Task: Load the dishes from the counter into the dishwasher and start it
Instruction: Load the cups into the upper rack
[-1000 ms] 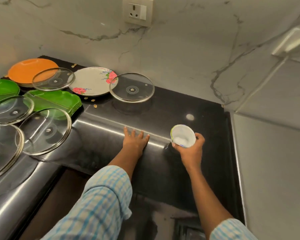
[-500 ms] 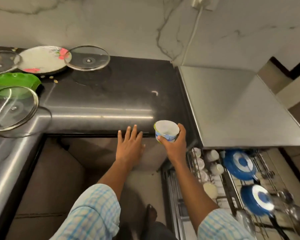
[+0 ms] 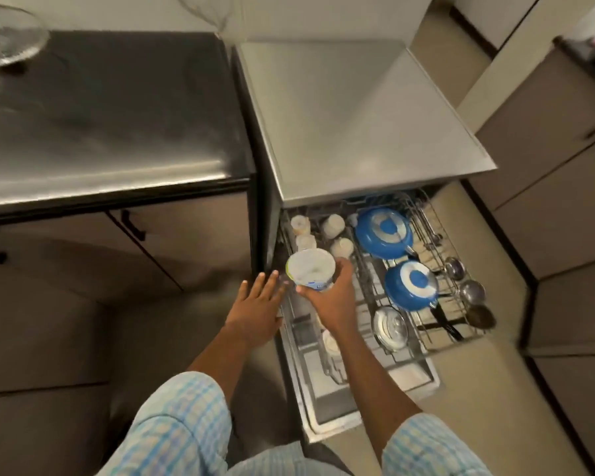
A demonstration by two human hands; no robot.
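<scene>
My right hand (image 3: 330,300) grips a small white cup (image 3: 310,268) with a blue and green outside, its mouth facing up, held over the left side of the pulled-out dishwasher rack (image 3: 423,352). My left hand (image 3: 260,309) hovers flat with straight fingers just left of the cup, beside the rack's left edge, and holds nothing. In the rack stand several white cups (image 3: 334,225), two blue pans (image 3: 383,231) and a glass lid (image 3: 390,326). The dishwasher (image 3: 351,108) has a grey steel top.
The black counter (image 3: 110,108) lies to the left, with a glass lid (image 3: 7,36) at its far left corner. Metal ladles (image 3: 471,292) lie at the rack's right side. Brown cabinet fronts (image 3: 564,187) stand to the right, tiled floor below.
My view swung right and down from the counter to the open dishwasher. My right hand carried the cup off the counter to above the rack; my left hand left the counter edge.
</scene>
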